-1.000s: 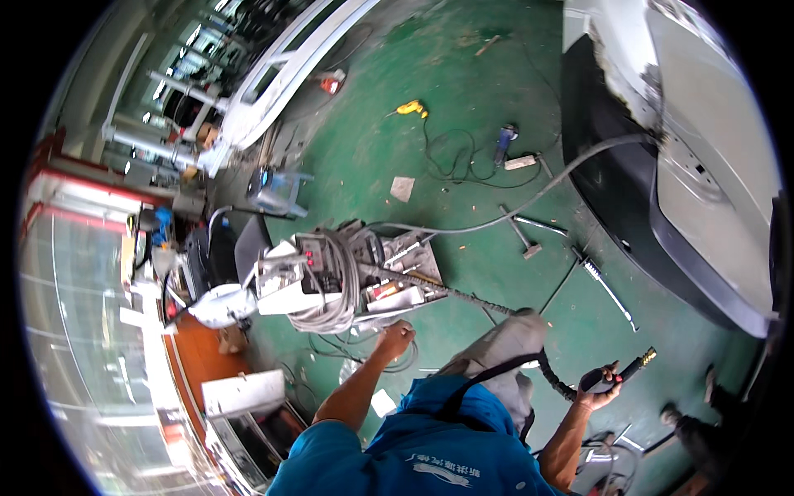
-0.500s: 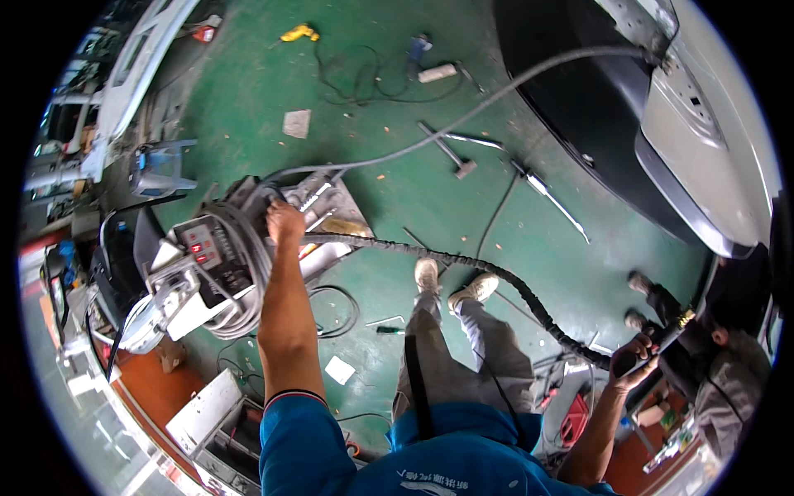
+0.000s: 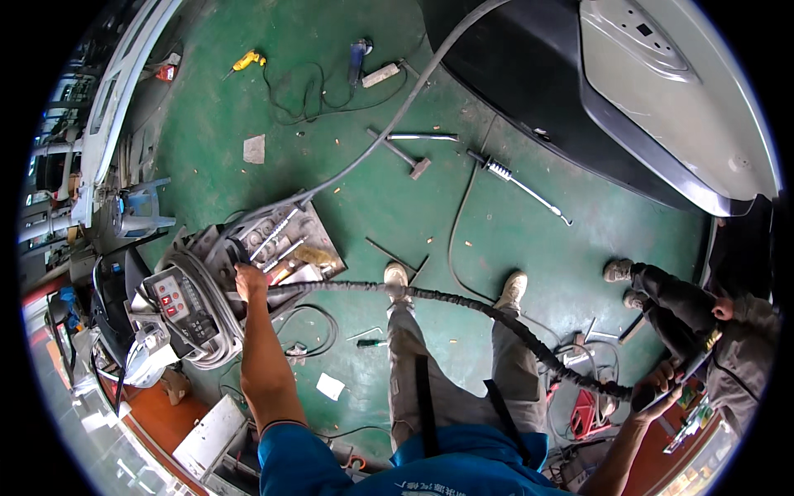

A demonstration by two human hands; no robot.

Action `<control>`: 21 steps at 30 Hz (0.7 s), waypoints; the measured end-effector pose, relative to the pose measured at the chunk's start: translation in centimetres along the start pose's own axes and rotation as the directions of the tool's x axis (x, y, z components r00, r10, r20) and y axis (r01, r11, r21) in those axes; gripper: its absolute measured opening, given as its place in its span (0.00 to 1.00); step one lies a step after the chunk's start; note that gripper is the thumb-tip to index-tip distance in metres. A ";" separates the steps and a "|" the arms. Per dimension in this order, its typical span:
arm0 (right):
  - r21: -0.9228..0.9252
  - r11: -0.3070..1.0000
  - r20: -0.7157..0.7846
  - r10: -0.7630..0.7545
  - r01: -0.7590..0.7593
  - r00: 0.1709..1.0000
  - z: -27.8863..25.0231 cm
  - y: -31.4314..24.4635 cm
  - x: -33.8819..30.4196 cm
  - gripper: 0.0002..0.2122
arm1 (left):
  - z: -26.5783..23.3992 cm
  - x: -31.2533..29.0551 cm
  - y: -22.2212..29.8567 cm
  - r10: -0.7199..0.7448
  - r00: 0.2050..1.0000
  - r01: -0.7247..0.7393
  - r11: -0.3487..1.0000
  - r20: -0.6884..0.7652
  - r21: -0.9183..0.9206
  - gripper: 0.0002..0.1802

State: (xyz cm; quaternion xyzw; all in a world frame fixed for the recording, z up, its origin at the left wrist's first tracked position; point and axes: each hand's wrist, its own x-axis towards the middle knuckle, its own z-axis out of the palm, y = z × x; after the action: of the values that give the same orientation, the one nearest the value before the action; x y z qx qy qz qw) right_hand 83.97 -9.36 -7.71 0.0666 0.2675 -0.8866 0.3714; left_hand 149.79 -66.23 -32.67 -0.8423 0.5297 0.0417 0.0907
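My left hand [image 3: 250, 282] rests on top of a grey welding machine [image 3: 186, 310], next to where a black sleeved hose [image 3: 463, 302] joins it. Its fingers curl over the machine's edge, and their grip is unclear. The hose runs across in front of my legs to my right hand [image 3: 655, 388], which is closed on the black torch handle [image 3: 641, 398] at the hose's end. A control panel with red buttons [image 3: 174, 298] faces up on the machine. Behind my left hand lies an open tray of tools [image 3: 289, 244].
Another person [image 3: 719, 331] crouches at the right. A dark and silver car body panel [image 3: 628, 91] fills the top right. On the green floor lie a yellow drill [image 3: 246, 59], a power strip [image 3: 380, 74], a hammer [image 3: 405, 157], a long rod tool [image 3: 521, 183] and cables. A blue stool [image 3: 136, 217] stands at the left.
My view has shifted, so the machine and the floor sit differently in the picture. My left hand stays on the machine's top and my right hand still holds the torch handle.
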 end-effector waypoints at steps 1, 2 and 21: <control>-0.028 0.999 -0.018 0.017 -0.017 1.000 -0.4 0.0 1.3 0.23 | 0.1 -2.2 0.8 0.006 1.000 -0.006 1.000 0.001 0.002 0.16; -0.014 0.998 0.022 0.057 -0.057 0.998 -1.0 -0.3 2.9 0.24 | 0.0 -4.4 1.4 0.010 1.000 -0.010 1.000 -0.001 0.003 0.16; -0.046 0.958 0.056 0.286 -0.284 0.957 -2.5 -7.6 6.6 0.26 | 4.2 -32.3 15.9 -0.078 0.996 0.073 0.992 0.051 0.098 0.22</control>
State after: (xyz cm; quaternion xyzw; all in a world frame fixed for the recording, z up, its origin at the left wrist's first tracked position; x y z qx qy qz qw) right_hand 73.77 -7.74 -8.67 0.0699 0.2603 -0.8202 0.5046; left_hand 121.53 -43.58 -33.14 -0.8550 0.4960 0.0359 0.1472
